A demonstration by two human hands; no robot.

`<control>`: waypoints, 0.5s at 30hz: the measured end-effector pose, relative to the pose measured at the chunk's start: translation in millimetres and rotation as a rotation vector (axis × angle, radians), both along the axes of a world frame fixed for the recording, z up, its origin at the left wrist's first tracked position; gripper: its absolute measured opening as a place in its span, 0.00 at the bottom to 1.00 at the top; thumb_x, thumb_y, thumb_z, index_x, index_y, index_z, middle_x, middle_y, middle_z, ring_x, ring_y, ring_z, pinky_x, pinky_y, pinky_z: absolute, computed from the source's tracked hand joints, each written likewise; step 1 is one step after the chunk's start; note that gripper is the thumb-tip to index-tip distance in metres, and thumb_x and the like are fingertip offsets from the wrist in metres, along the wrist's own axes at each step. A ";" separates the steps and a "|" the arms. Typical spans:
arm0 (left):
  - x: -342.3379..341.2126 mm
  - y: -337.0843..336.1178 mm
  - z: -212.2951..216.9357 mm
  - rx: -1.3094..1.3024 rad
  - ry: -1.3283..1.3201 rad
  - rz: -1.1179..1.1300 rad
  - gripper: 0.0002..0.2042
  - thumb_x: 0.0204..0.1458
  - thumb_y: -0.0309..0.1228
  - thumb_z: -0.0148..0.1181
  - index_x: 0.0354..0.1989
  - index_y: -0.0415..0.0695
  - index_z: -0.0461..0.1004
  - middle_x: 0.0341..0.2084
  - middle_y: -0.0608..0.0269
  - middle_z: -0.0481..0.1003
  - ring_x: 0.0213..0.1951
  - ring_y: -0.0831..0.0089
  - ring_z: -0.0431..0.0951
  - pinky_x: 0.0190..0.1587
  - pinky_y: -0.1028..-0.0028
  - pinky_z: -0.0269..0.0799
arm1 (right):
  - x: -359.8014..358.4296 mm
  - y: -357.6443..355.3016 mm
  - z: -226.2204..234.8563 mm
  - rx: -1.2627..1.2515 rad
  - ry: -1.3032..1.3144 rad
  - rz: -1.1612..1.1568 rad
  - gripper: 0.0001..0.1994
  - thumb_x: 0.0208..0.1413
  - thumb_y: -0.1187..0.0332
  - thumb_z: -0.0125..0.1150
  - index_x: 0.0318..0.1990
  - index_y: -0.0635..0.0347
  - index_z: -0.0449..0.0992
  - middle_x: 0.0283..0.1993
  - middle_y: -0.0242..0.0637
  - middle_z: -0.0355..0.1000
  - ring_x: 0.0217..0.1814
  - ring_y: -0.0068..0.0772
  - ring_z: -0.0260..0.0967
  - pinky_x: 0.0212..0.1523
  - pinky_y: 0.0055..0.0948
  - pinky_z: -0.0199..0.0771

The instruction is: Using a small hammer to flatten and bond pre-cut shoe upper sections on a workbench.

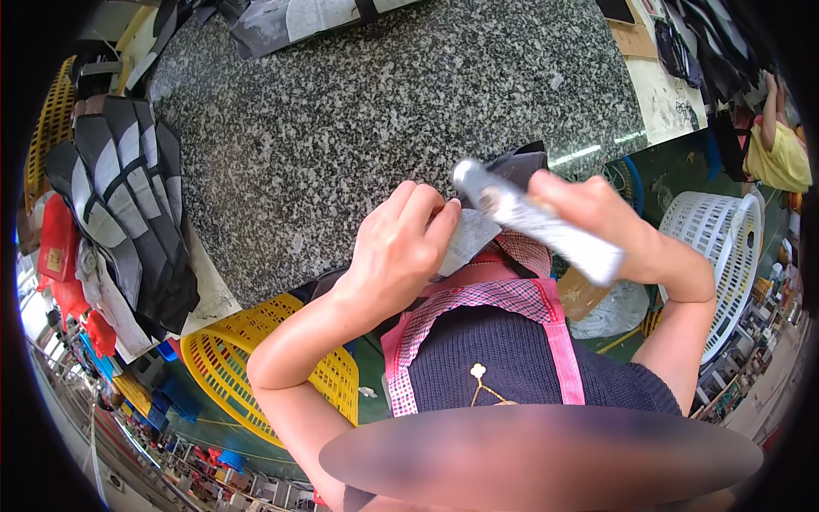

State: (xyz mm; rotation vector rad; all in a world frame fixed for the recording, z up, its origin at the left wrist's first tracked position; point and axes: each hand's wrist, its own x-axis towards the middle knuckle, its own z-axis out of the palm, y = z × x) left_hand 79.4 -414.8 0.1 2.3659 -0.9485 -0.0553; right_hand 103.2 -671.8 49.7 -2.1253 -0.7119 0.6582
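Note:
At the near edge of the granite tabletop point(384, 111), my left hand point(399, 243) is closed, with its fingertips pressed on a grey and black flat piece point(467, 241). Part of the piece is hidden beneath this hand, and a black part shows farther right. My right hand point(589, 209) is wrapped around a hammer-like tool point(546, 226) with a rounded metal end and a whitish body. The tool is smeared by motion and tilts over the piece, its rounded end close to my left fingertips. I cannot tell whether it touches the piece.
Several grey and black pieces lie stacked at the left point(128, 200), with another bundle point(311, 19) along the far edge. A yellow basket point(230, 363) stands below the table at the left, a white basket point(712, 230) at the right. Another person point(778, 149) is at the far right.

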 end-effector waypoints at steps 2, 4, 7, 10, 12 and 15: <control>6.6 -0.7 -3.3 -0.081 0.039 0.026 0.10 0.43 0.20 0.64 0.36 0.38 0.78 0.28 0.58 0.72 0.30 0.62 0.75 0.30 0.66 0.74 | -1.2 -3.3 -14.1 -0.059 -0.068 0.058 0.06 0.66 0.69 0.50 0.39 0.62 0.64 0.20 0.51 0.67 0.26 0.60 0.71 0.26 0.51 0.69; 15.2 -5.3 -6.8 -0.097 0.025 0.036 0.09 0.44 0.20 0.64 0.36 0.38 0.78 0.28 0.58 0.72 0.30 0.61 0.75 0.31 0.65 0.74 | 4.1 -13.8 -13.2 -0.020 -0.060 -0.150 0.07 0.65 0.69 0.53 0.41 0.64 0.69 0.24 0.52 0.71 0.28 0.59 0.73 0.27 0.43 0.72; 37.0 -22.0 -12.6 -0.126 0.015 0.068 0.05 0.49 0.21 0.64 0.35 0.38 0.79 0.28 0.56 0.73 0.31 0.59 0.76 0.33 0.64 0.74 | 3.4 -34.4 -17.9 0.004 -0.319 -0.325 0.11 0.64 0.70 0.54 0.49 0.66 0.73 0.30 0.53 0.75 0.30 0.49 0.78 0.30 0.34 0.72; 66.6 -43.5 -18.4 -0.152 0.003 0.046 0.05 0.49 0.23 0.66 0.35 0.37 0.81 0.30 0.55 0.75 0.32 0.59 0.79 0.33 0.66 0.75 | 3.9 -28.3 -12.2 -0.056 -0.162 -0.319 0.09 0.65 0.68 0.53 0.46 0.64 0.72 0.33 0.57 0.72 0.35 0.66 0.70 0.32 0.42 0.71; 71.1 -42.5 -8.1 -0.182 0.218 0.104 0.06 0.49 0.24 0.67 0.36 0.37 0.81 0.29 0.55 0.76 0.31 0.61 0.79 0.33 0.67 0.75 | 7.4 -23.8 -13.3 -0.097 -0.132 -0.336 0.09 0.65 0.68 0.51 0.45 0.65 0.70 0.30 0.58 0.69 0.36 0.68 0.66 0.32 0.48 0.69; 68.8 -35.4 3.0 -0.203 0.584 0.171 0.09 0.50 0.26 0.69 0.39 0.37 0.83 0.29 0.55 0.77 0.28 0.66 0.80 0.33 0.72 0.74 | 12.8 -29.2 -27.2 -0.014 -0.207 -0.331 0.08 0.65 0.68 0.50 0.44 0.65 0.69 0.28 0.57 0.69 0.34 0.66 0.69 0.31 0.49 0.69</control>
